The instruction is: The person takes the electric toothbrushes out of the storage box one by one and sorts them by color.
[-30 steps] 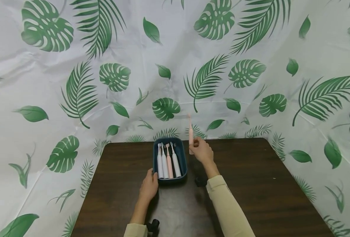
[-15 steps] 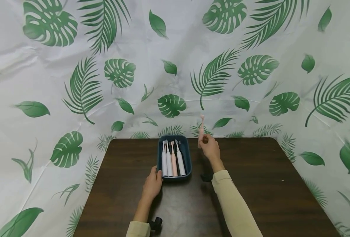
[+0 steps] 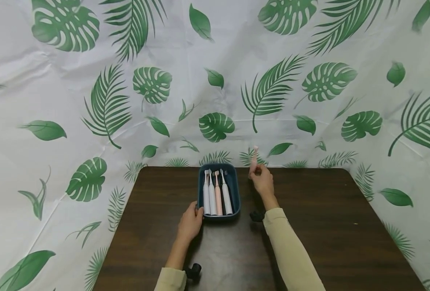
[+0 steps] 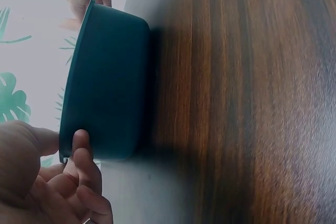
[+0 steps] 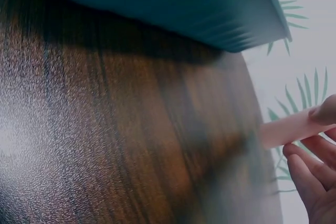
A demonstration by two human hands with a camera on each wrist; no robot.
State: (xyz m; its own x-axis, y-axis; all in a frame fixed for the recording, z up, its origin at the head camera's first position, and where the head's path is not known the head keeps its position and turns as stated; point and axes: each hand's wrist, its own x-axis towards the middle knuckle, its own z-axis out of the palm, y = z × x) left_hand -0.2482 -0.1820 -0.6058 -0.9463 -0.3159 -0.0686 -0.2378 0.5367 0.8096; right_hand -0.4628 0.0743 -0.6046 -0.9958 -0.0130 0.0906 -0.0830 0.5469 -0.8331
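A dark blue plastic bin [image 3: 237, 204] sits on the table near its back edge. Several electric toothbrushes lie side by side in it, heads toward the back: white ones [image 3: 212, 198] and a pink one [image 3: 218, 198]. At the bin's front left corner my left hand [image 3: 190, 223] grips the rim, thumb over the edge and fingers [image 4: 86, 169] against the outer wall. To the right of the bin, my right hand [image 3: 264, 182] pinches a second pink toothbrush [image 3: 253, 161] between thumb and fingers. It stands raised with its head up; the lower handle [image 5: 286, 129] shows in the right wrist view.
The dark wooden table [image 3: 317, 226] extends to both sides and toward me. Behind it hangs a white sheet [image 3: 178, 89] with green leaf prints. Black wrist-worn mounts [image 3: 193, 271] sit at both wrists.
The head view has shifted, so the whole scene sits further right. My right hand has drawn slightly away from the bin with the pink toothbrush, which sits lower. The left hand keeps its grip.
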